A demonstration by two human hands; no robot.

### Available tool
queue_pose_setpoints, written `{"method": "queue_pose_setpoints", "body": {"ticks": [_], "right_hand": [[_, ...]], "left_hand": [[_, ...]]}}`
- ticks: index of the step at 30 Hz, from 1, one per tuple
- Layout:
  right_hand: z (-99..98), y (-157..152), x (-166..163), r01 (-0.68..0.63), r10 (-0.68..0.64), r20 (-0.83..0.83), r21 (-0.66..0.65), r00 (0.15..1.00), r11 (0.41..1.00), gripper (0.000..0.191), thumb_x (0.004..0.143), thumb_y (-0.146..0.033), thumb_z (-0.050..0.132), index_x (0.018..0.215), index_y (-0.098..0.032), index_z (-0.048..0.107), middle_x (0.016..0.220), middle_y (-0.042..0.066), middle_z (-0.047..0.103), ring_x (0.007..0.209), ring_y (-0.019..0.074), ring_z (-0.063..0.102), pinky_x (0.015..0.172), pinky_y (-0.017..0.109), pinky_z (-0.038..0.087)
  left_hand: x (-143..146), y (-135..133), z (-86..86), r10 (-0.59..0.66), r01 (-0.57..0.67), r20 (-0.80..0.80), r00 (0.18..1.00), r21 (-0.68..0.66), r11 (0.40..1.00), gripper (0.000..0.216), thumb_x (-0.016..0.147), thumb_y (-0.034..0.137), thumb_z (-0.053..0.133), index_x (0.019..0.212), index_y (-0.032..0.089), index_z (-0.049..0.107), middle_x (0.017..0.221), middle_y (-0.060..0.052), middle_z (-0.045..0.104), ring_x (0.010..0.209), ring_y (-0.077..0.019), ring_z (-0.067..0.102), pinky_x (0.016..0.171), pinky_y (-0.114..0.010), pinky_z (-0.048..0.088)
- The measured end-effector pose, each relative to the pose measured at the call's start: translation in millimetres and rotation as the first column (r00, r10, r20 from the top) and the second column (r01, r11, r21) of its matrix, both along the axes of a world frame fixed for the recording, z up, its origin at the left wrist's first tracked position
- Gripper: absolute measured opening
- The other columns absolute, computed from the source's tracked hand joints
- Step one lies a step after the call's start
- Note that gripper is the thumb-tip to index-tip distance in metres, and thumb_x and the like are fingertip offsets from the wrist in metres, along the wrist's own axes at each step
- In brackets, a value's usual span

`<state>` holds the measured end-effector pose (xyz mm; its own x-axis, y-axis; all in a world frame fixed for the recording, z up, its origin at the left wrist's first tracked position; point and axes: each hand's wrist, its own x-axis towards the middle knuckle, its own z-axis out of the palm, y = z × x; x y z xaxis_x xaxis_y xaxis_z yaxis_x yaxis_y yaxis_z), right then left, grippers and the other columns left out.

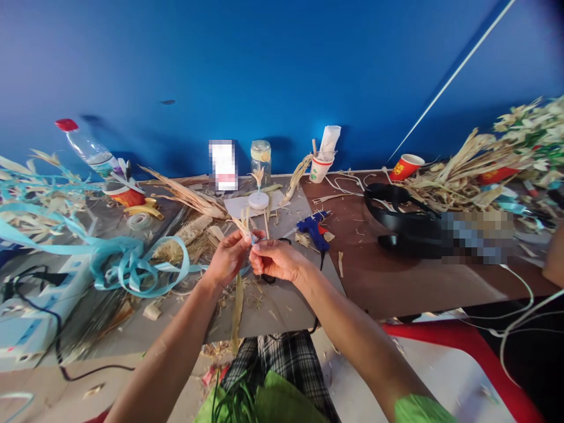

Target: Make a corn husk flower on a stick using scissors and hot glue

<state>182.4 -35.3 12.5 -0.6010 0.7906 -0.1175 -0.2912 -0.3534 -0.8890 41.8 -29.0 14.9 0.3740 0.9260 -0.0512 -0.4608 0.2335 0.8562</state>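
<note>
Both left hand (229,254) and right hand (282,259) pinch a husk bundle (242,227), apparently binding it; next likely calls for steady tension.

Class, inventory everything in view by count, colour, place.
Ribbon: 1 tangle, light blue, left
Bottle: 1, clear, left
Jar: 1, clear, back centre
Cups: several, red/white, back
Glue gun: 1, blue, centre
Headset: 1, black, right
Power strip: 1, white, left
Tape: 1, whitish, left
Disc: 1, white, centre
Husks: many, straw-coloured, both sides
Flowers: several, white, right
Cables: several, black/white, both sides
Table: count unclear, brown-grey, centre
Wall: 1, blue, behind
Arms: 2, bare, foreground
Hands: 2, bare, centre
</note>
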Motion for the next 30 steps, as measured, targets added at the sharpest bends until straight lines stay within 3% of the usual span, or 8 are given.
{"method": "queue_pose_setpoints", "body": {"ticks": [4,7,9,12,15,21,26,30], "right_hand": [[-3.6,-4,-6,0.212,-0.43,0.445,0.46,0.785,0.862,0.032,0.076,-0.04,0.059,0.056,-0.016,0.055,0.051,-0.002,0.047,0.051,0.0103,0.043,0.055,0.025,0.035],[0.1,-13,-8,0.125,-0.704,0.498,0.766,0.506,0.631,0.014,0.075,-0.028,0.061,0.071,-0.015,0.063,0.073,0.005,0.06,0.069,0.0153,0.053,0.066,0.027,0.038],[5.1,-17,-6,0.089,-0.739,0.484,0.806,0.469,0.585,0.02,0.072,-0.03,0.065,0.088,-0.017,0.065,0.087,0.007,0.062,0.075,0.0164,0.055,0.07,0.027,0.04],[11.5,-14,6,0.229,-0.68,0.458,0.707,0.573,0.669,0.034,0.073,-0.044,0.064,0.092,-0.017,0.067,0.083,0.005,0.062,0.067,0.0135,0.054,0.065,0.026,0.041],[10.8,-2,17,0.442,-0.529,0.286,0.317,0.799,0.839,0.049,0.08,-0.058,0.046,0.078,-0.014,0.067,0.066,0.003,0.059,0.055,0.0103,0.048,0.054,0.024,0.038],[2.9,5,10,0.128,-0.159,-0.105,-0.255,0.982,0.959,0.035,0.073,-0.05,0.062,0.075,-0.015,0.061,0.063,0.001,0.059,0.048,0.0073,0.044,0.046,0.021,0.032],[4.6,-2,-1,0.064,-0.081,-0.099,-0.158,0.992,0.985,0.022,0.068,-0.033,0.069,0.066,-0.015,0.058,0.055,-0.004,0.05,0.047,0.006,0.039,0.049,0.021,0.03],[3.1,-4,-4,0.247,-0.348,0.34,0.306,0.874,0.919,0.023,0.072,-0.029,0.062,0.056,-0.015,0.056,0.048,-0.004,0.044,0.047,0.0073,0.037,0.049,0.023,0.026]], "left_hand": [[2,4,-5.7,0.105,-0.103,-0.054,0.993,0.038,0.994,0.013,0.067,0.023,0.072,0.072,0.014,0.065,0.086,-0.005,0.069,0.072,-0.0152,0.063,0.067,-0.027,0.048],[2,5,-5.5,0.148,-0.147,-0.072,0.986,0.015,0.989,0.014,0.065,0.022,0.073,0.073,0.013,0.066,0.083,-0.005,0.069,0.073,-0.0147,0.062,0.069,-0.026,0.046],[1,5,-3.4,0.151,-0.151,-0.053,0.987,-0.005,0.989,0.018,0.065,0.025,0.073,0.077,0.013,0.068,0.081,-0.005,0.069,0.074,-0.0155,0.063,0.071,-0.028,0.046],[-1,5,-0.8,0.146,-0.146,-0.01,0.989,-0.01,0.989,0.021,0.068,0.029,0.071,0.082,0.013,0.069,0.085,-0.006,0.07,0.08,-0.0178,0.063,0.077,-0.031,0.046],[-4,6,-1.5,0.126,-0.126,0.051,0.991,0.002,0.992,0.015,0.071,0.028,0.069,0.078,0.015,0.068,0.092,-0.007,0.07,0.09,-0.0201,0.062,0.083,-0.035,0.046],[-3,5,-2.8,0.018,-0.018,0.03,0.999,0.011,1.0,0.021,0.071,0.03,0.068,0.086,0.015,0.067,0.088,-0.008,0.069,0.085,-0.0222,0.064,0.075,-0.037,0.05],[0,1,0.6,-0.01,0.01,-0.018,1.0,-0.005,1.0,0.016,0.07,0.028,0.069,0.077,0.015,0.065,0.083,-0.007,0.068,0.081,-0.0224,0.064,0.067,-0.035,0.051],[3,3,-1.1,0.037,-0.037,-0.037,0.999,-0.008,0.999,0.015,0.065,0.024,0.073,0.067,0.014,0.062,0.084,-0.006,0.068,0.082,-0.0203,0.064,0.07,-0.032,0.049]]}}
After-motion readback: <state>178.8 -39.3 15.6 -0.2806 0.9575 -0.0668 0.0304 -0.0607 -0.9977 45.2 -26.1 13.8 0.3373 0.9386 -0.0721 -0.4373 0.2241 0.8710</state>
